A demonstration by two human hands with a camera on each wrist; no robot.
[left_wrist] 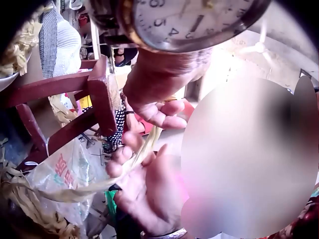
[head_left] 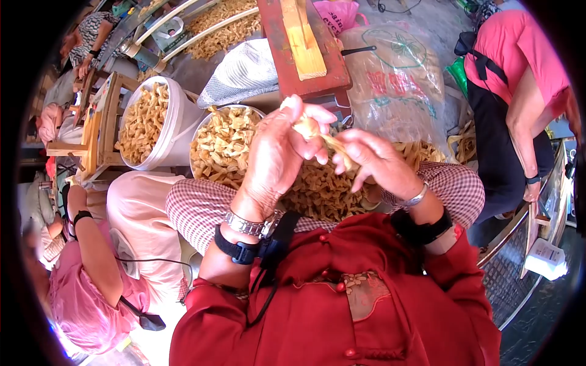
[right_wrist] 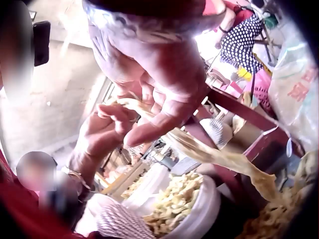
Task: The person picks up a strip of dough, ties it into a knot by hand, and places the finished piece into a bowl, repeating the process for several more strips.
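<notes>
**A:** What's hiding?

**B:** The strip (head_left: 334,145) is showing only in part in head view, w/ fingers covering its middle. Its tail is getting lost in the pile (head_left: 323,195). Big patches of both wrist views are blurring out.

**A:** Counts, L to R?

**B:** I'm seeing 2 white buckets (head_left: 183,116), 2 hands, 1 strip, 1 plastic sack (head_left: 397,79).

**A:** Fingers?

**B:** The left hand (head_left: 278,152) is pinching the strip's upper end, thumb & fingers together on it. The right hand (head_left: 378,161) is pinching it just beside, fingertips clamped.

**A:** Which way's it pointing?

**B:** Its long axis is running upper-left to lower-right betw. the hands, above the pile. In rt wrist view the tail is trailing down toward the pile.
</notes>
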